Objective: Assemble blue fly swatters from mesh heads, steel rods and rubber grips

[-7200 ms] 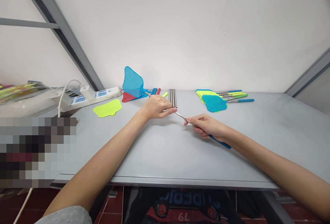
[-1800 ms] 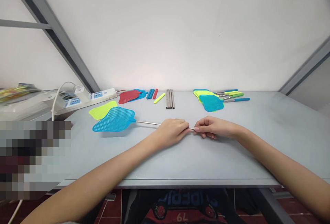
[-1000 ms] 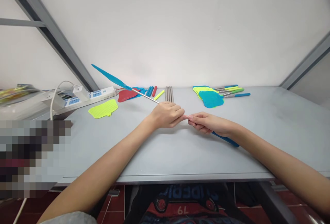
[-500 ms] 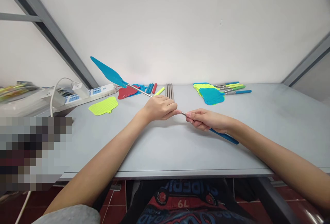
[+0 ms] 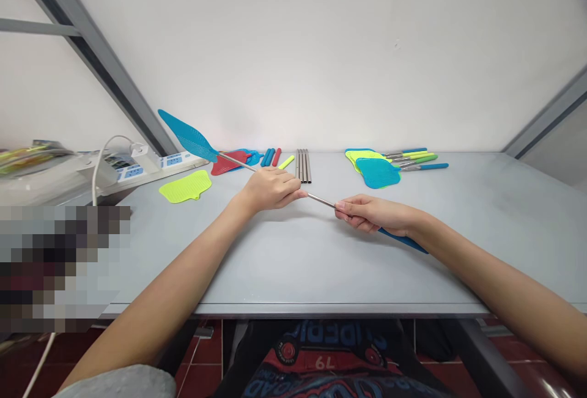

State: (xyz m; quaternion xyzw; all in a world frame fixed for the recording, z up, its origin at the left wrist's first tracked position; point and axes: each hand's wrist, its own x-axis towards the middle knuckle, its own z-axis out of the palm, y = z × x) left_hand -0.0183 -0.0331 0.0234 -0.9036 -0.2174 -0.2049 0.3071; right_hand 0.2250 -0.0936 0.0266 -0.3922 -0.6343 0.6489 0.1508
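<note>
Above the middle of the table I hold a fly swatter point(image 5: 187, 135) with a blue mesh head, a thin metal rod and a blue handle. My left hand point(image 5: 274, 188) is closed round the rod, the blue head sticking out up and to the left. Lower on the same swatter, my right hand point(image 5: 367, 213) grips it near where rod meets handle. The handle's end shows below the right palm. Between the two hands a stretch of bare rod is visible. Behind my left hand lie several metal tubes point(image 5: 303, 165) side by side.
Left at the back lie a yellow-green swatter head point(image 5: 186, 186), a red swatter head point(image 5: 227, 164), blue and red handles point(image 5: 276, 156) and a yellow-green handle point(image 5: 286, 162). Several swatters point(image 5: 378, 173) are piled at the right rear. A power strip point(image 5: 158, 165) with cables runs along the left.
My left hand has slid up the rod to the left, away from my right hand, baring more rod between them. The right hand has hardly moved.
</note>
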